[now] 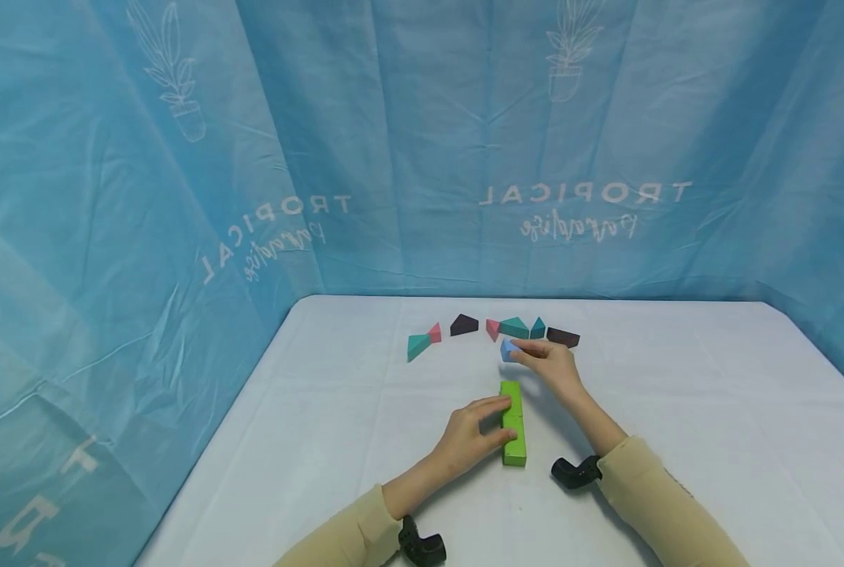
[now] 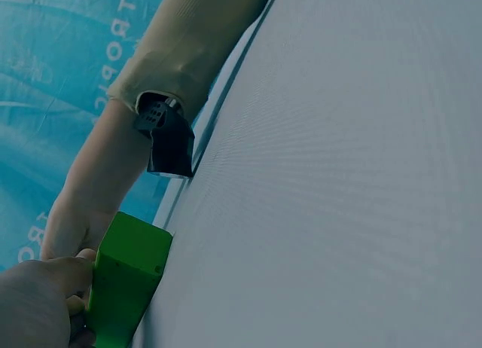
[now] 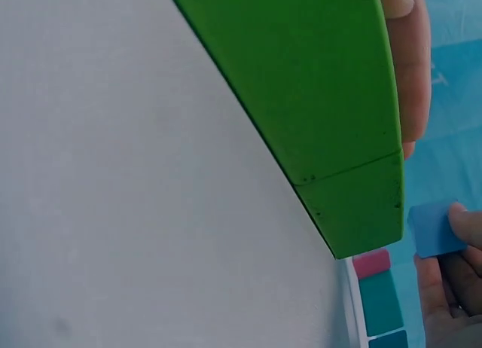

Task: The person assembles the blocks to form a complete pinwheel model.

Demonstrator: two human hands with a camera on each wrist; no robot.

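Note:
My right hand (image 1: pixel 549 365) pinches a small light blue block (image 1: pixel 508 351) between thumb and fingers, past the far end of the green blocks. The same blue block (image 3: pixel 438 229) shows at the right of the right wrist view. Two bright green blocks (image 1: pixel 513 425) lie end to end on the white table, with a thin seam between them. My left hand (image 1: pixel 468 435) touches their left side, its thumb and fingers apart and reaching the near and far blocks. In the left wrist view a green block (image 2: pixel 128 276) partly hides the fingers.
Along the back of the white table (image 1: pixel 309 409) lie a teal block (image 1: pixel 418 346), pink blocks (image 1: pixel 492 327), dark blocks (image 1: pixel 464 324) and other teal pieces (image 1: pixel 513 327). A blue printed curtain (image 1: pixel 436 157) hangs behind. A black wrist camera (image 1: pixel 574 473) sits at each sleeve.

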